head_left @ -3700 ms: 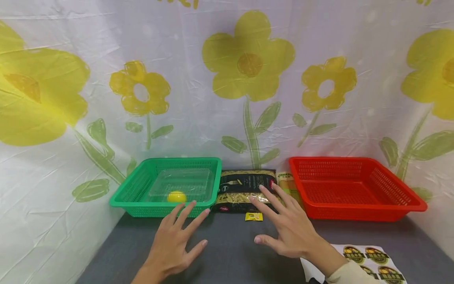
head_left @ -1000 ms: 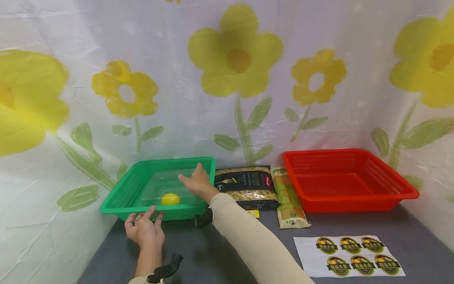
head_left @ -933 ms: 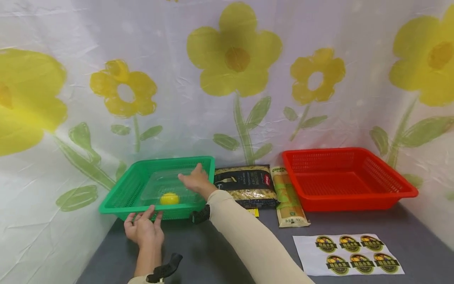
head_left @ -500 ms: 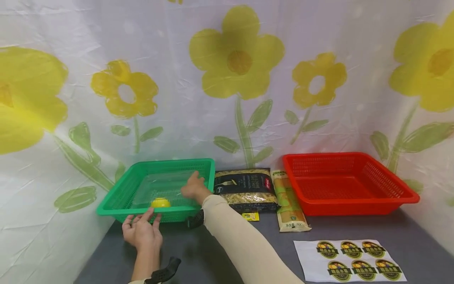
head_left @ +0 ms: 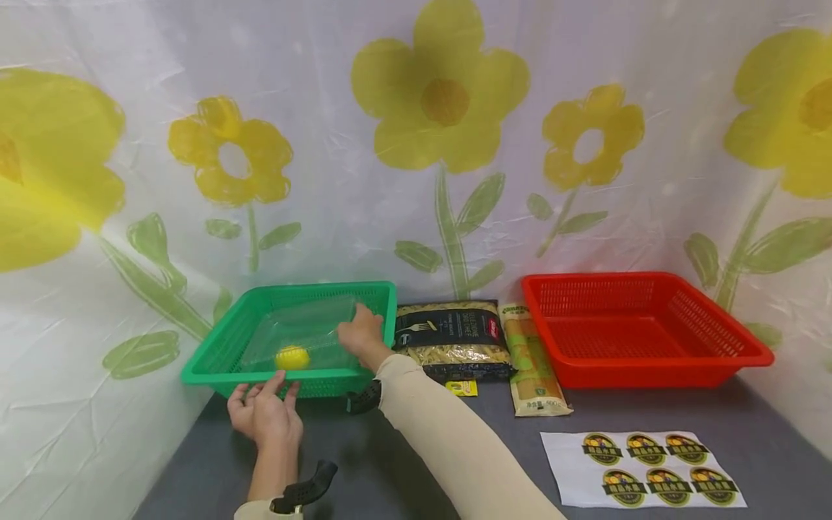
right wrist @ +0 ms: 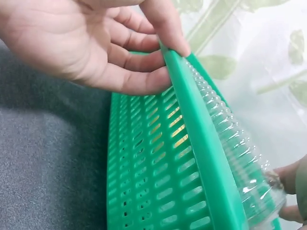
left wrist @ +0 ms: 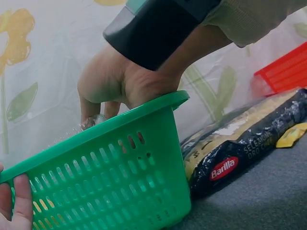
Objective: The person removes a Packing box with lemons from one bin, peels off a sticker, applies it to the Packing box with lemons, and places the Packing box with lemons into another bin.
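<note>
My left hand (head_left: 268,415) grips the front rim of the green basket (head_left: 338,375), thumb over the rim and fingers against the outer wall, as the right wrist view shows. Inside the basket is a clear plastic box (head_left: 305,318), tilted with its right side raised. My right hand (head_left: 362,336) reaches over the basket's right part and pinches the box's right edge; the right wrist view shows those fingertips on the ridged clear plastic (right wrist: 249,191). A yellow, lemon-like item (head_left: 292,357) lies near the front of the basket, overlapping the box in the head view.
Right of the basket lie a dark Barilla pasta bag (head_left: 455,339), a small yellow packet (head_left: 461,388) and a long tan-green packet (head_left: 536,368). A red basket (head_left: 643,372) stands at the right, and a sticker sheet (head_left: 572,469) lies at the front right.
Both hands have moved from spread above the table to the green basket. The right fingers have closed on the box's edge, its right side has risen, and the yellow item has shifted left.
</note>
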{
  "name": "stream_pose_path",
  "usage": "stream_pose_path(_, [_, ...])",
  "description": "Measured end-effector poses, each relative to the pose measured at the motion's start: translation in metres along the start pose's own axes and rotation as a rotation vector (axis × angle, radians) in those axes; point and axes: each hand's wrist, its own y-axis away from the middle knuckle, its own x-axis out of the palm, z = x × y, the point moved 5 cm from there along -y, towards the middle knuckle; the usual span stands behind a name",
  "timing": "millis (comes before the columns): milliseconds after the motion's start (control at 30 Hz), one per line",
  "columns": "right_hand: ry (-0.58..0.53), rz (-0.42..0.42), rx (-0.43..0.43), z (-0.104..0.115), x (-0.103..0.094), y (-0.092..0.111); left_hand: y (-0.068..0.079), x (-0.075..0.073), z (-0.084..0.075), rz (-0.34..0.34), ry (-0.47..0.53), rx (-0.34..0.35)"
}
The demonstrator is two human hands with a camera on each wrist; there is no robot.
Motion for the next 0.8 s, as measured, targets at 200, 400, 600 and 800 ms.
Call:
stream_pose_path(200, [-0.054,-0.021,-0.037,0.003,-0.003,-0.001,-0.001,0.003,-0.001,0.006,0.03,0.016])
stream_pose_path(400, [-0.063,-0.051,-0.069,0.003,-0.005,0.004,-0.002,0.001,-0.002,-0.016,0.027,0.024])
stream_pose_path(600, [-0.118,-0.089,-0.113,0.005,-0.011,0.011,-0.002,0.0,-0.001,-0.015,0.023,0.023])
stream_pose_path(800, [-0.195,-0.134,-0.153,0.009,-0.022,0.023,-0.002,0.001,0.0,0.0,0.028,0.025])
